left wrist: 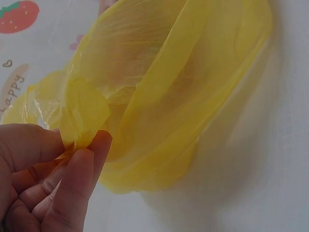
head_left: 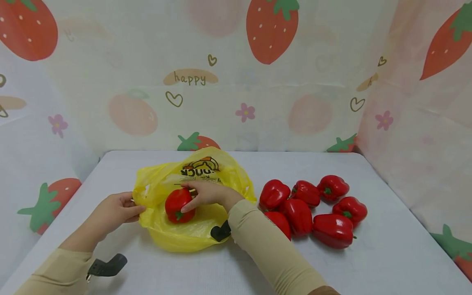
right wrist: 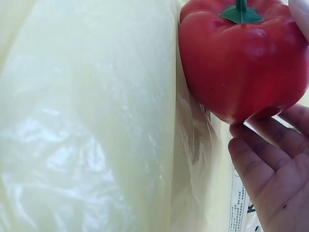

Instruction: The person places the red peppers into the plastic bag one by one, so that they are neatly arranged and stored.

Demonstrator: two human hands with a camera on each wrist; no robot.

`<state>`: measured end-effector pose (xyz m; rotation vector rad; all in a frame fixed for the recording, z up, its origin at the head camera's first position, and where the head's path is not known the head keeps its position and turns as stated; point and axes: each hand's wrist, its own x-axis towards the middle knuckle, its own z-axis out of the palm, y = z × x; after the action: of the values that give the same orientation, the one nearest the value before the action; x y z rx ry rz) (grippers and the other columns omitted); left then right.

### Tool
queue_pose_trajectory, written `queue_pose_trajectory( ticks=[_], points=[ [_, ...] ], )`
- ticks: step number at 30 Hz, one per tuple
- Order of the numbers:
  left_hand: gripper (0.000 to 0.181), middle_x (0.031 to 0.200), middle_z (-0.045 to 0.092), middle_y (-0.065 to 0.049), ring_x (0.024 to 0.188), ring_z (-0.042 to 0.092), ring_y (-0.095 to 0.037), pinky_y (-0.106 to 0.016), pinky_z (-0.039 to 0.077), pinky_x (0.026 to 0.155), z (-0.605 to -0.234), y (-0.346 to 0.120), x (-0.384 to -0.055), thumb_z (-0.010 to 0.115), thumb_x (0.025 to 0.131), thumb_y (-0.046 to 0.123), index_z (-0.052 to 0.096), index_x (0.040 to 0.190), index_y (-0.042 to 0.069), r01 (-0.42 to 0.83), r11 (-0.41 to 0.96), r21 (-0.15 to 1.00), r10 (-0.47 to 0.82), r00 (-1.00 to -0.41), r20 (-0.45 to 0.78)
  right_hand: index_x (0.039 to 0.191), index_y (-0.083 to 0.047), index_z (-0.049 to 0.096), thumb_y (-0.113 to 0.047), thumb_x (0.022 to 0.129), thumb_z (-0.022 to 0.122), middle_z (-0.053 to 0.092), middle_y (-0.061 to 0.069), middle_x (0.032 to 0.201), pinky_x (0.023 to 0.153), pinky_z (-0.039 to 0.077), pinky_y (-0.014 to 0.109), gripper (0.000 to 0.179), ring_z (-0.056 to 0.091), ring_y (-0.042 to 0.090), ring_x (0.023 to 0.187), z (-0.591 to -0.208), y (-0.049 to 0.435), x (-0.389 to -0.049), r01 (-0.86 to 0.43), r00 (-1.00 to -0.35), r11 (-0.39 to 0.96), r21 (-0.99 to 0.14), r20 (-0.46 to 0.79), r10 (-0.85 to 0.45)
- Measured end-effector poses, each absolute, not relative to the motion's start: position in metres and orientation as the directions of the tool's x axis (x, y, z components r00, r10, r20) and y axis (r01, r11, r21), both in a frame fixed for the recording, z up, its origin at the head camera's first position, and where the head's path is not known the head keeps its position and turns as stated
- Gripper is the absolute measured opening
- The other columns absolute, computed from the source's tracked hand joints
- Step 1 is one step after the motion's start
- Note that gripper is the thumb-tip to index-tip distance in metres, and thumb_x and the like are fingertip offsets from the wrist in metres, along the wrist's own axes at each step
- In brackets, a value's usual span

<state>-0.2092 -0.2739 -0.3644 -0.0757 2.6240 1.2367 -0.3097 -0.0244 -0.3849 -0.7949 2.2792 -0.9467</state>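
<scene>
A yellow plastic bag (head_left: 177, 241) with printing on it lies spread and gaping on the table. Its left edge is pinched between the thumb and fingers of my left hand (head_left: 116, 209), and the left wrist view shows the gathered film (left wrist: 82, 121) at those fingertips. My right hand (head_left: 208, 193) reaches over the bag and holds a red bell pepper (head_left: 177, 205) with a green stem, thumb on one side and fingers on the other. In the right wrist view the pepper (right wrist: 241, 63) sits against the bag's pale yellow film (right wrist: 87, 116).
Several more red bell peppers (head_left: 333, 230) lie grouped on the white table (head_left: 387, 254) right of the bag; my right sleeve (head_left: 265, 241) partly covers one. A strawberry-patterned cloth (head_left: 228, 114) stands behind and at both sides. Dark wrist mounts (head_left: 107, 266) stick out from my sleeves.
</scene>
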Motion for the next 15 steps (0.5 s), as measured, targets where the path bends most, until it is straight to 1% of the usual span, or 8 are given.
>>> queue_pose_trajectory(
  ticks=[7, 11, 15],
  points=[
    [0.060, 0.101, 0.065, -0.010, 0.083, 0.063, -0.017, -0.035, 0.054, 0.078, -0.3651, -0.2729, -0.2090, 0.065, 0.083, 0.037, 0.049, 0.125, -0.003, -0.150, 0.648, 0.747, 0.047, -0.971, -0.236, 0.140, -0.024, 0.036, -0.042, 0.070, 0.076, 0.042, -0.008, 0.134, 0.099, 0.038, 0.032, 0.083, 0.041, 0.013, 0.118, -0.3848, -0.0224, -0.3114, -0.294, -0.664, 0.561, -0.774, -0.258, -0.702],
    [0.059, 0.104, 0.064, -0.012, 0.083, 0.063, -0.017, -0.034, 0.054, 0.078, -0.3650, -0.2742, -0.2086, 0.065, 0.084, 0.036, 0.048, 0.125, -0.004, -0.147, 0.643, 0.751, 0.054, -0.970, -0.236, 0.141, -0.021, 0.033, -0.039, 0.071, 0.076, 0.039, -0.006, 0.139, 0.102, 0.036, 0.031, 0.084, 0.040, 0.014, 0.124, -0.3831, -0.0205, -0.3142, -0.292, -0.643, 0.523, -0.800, -0.241, -0.727],
    [0.060, 0.102, 0.064, -0.012, 0.082, 0.063, -0.017, -0.034, 0.054, 0.077, -0.3653, -0.2758, -0.2079, 0.064, 0.084, 0.035, 0.048, 0.125, -0.005, -0.134, 0.645, 0.752, 0.063, -0.972, -0.227, 0.143, -0.017, 0.031, -0.036, 0.073, 0.075, 0.036, -0.004, 0.144, 0.105, 0.033, 0.029, 0.085, 0.037, 0.014, 0.128, -0.3789, -0.0185, -0.3164, -0.302, -0.623, 0.496, -0.814, -0.226, -0.749]
  ],
)
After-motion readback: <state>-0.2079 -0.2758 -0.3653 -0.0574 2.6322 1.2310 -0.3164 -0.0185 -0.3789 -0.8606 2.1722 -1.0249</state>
